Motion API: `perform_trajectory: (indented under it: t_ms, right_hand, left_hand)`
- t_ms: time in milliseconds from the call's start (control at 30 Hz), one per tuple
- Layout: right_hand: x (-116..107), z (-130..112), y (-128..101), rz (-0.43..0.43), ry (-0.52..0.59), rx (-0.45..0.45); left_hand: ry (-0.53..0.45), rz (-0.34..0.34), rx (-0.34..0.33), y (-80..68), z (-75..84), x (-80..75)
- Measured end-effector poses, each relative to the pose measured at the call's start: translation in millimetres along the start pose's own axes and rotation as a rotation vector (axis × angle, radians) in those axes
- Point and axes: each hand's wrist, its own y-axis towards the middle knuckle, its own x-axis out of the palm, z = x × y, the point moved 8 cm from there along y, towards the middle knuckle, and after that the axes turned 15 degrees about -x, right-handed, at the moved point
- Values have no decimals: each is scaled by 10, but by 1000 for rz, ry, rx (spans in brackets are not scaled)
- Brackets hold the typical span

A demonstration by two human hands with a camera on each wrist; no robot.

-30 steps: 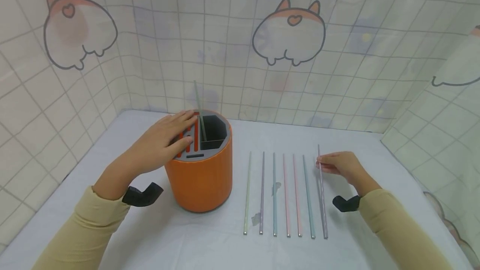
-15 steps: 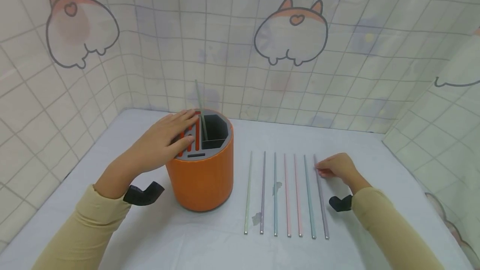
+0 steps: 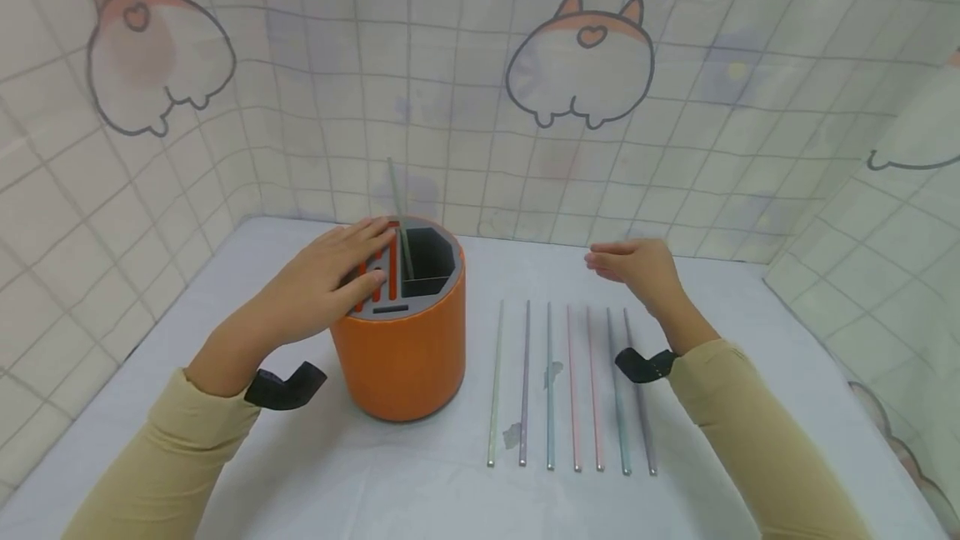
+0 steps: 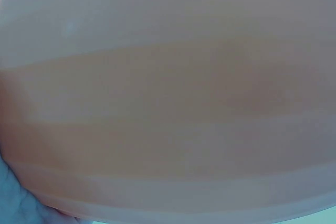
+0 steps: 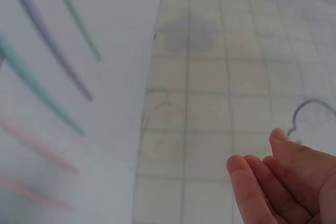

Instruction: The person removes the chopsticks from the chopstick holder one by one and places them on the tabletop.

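My left hand (image 3: 318, 273) rests on the slotted grey top of an orange cylindrical utensil holder (image 3: 405, 369), fingers spread over the slots. A pale green stick (image 3: 396, 194) leans upright out of the holder's dark opening. My right hand (image 3: 637, 269) is raised beyond the far ends of the row of sticks, thumb and fingers apart with nothing between them in the right wrist view. Several thin pastel sticks with silver tips lie side by side, from a green stick (image 3: 496, 382) to a purple stick (image 3: 645, 423). The holder's wall (image 4: 173, 93) fills the left wrist view.
A white cloth (image 3: 375, 482) covers the table, with small grey patches (image 3: 512, 437) near the sticks. Behind the table hangs a curtain (image 3: 480, 107) with a grid and corgi pattern, and it also closes off both sides.
My right hand has let go of the rightmost purple stick, which now lies level with the row, and has moved up and to the left. My left hand has stayed on the holder.
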Motion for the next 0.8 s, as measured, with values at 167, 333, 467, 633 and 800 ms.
perform_trajectory:
  t_ms: [167,333,467,633,800]
  right_hand:
    - [298,-544,141,0,147,-98]
    - [619,-1026,288,-4,303,-193]
    - [876,-1315,356,-34,393,-234]
    - [1141,-1591,375,-72,438,-290]
    - [1321,-1755,380,-99,331,-336]
  left_hand:
    - [1,-7,1,26,0,16]
    - [6,-8,0,50,8,23]
    - [9,-10,-9,60,3,29]
    - [15,-13,-15,67,-11,49]
    - [18,-11,-12,70,-9,67]
